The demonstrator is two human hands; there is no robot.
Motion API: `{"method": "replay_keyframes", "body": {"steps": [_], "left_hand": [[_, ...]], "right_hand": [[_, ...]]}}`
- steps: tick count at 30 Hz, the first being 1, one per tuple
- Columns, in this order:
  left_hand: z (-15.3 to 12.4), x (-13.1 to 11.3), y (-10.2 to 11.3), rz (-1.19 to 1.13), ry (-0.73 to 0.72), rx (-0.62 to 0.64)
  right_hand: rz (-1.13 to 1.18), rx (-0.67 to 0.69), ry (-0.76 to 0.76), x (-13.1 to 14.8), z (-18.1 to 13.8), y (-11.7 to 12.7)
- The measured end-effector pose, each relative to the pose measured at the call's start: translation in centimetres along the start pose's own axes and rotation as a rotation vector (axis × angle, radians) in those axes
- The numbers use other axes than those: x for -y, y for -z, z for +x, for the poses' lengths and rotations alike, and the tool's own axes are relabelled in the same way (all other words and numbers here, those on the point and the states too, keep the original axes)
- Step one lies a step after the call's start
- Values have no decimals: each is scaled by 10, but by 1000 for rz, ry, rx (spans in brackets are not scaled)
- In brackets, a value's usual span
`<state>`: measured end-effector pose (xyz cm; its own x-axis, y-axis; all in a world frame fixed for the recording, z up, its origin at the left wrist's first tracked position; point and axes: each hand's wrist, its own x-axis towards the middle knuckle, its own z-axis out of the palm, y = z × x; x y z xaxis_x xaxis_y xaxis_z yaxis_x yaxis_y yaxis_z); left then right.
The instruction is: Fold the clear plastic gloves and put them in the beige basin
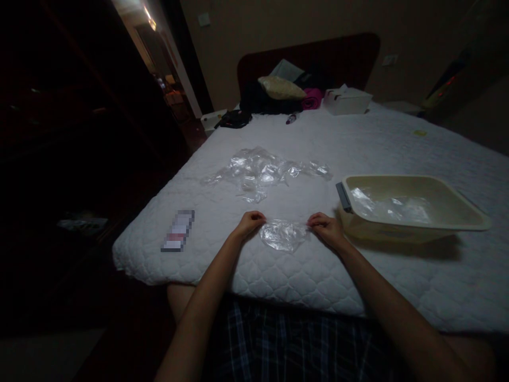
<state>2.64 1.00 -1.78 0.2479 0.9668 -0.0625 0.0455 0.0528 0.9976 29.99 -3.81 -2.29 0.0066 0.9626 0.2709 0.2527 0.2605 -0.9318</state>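
A clear, crinkled plastic bag [283, 235] is stretched sideways between my two hands, low over the near edge of the white quilted bed [314, 281]. My left hand [252, 222] pinches its upper left corner. The opposite upper corner is pinched by the fingers of my right hand [325, 227]. Beyond my hands lies a loose spread of similar clear plastic bags [262, 168]. Close to the right of my right hand stands a cream plastic tub [401, 232] with a grey handle; more clear plastic [397, 207] shows inside it.
A blurred-out phone-shaped object [177, 232] lies left of my left forearm. Toward the headboard [310, 53] are a black bag [235, 119], a pale pillow [281, 87], a pink roll [312, 98] and a white box [347, 102]. A doorway opens at the upper left.
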Motion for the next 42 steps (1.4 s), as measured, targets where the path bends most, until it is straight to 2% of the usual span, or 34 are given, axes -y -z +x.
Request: {"method": "replay_keyframes", "body": {"steps": [9, 14, 18, 21, 23, 27, 30, 33, 38, 40, 42], "left_hand": [[-1, 3, -1, -66, 69, -30], [-4, -1, -5, -58, 59, -48], [-8, -6, -6, -39, 25, -181], [-13, -12, -5, 145, -119, -221], [-18, -19, -5, 359, -261, -167], [-27, -36, -9, 781, -431, 84], [-32, -42, -14, 979, -429, 223], [-34, -38, -17, 1030, -382, 272], [-35, -30, -12, 812, -356, 177], [-33, -28, -7, 689, -321, 75], [-32, -26, 0, 590, -258, -80]], "right_hand": [[-58, 73, 10, 11, -5, 1], [-67, 111, 18, 12, -7, 4], [-56, 22, 66, 15, -7, 6], [-170, -39, 115, 24, -6, 5], [-266, -11, 147, 32, -7, 2], [-443, 155, 172, 45, -10, -8], [-582, 206, 119, 44, -15, -16], [-642, 235, 69, 37, -20, -18], [-509, 239, 40, 26, -21, -16], [-402, 192, -24, 26, -19, -13], [-324, 102, -104, 28, -18, -9]]}}
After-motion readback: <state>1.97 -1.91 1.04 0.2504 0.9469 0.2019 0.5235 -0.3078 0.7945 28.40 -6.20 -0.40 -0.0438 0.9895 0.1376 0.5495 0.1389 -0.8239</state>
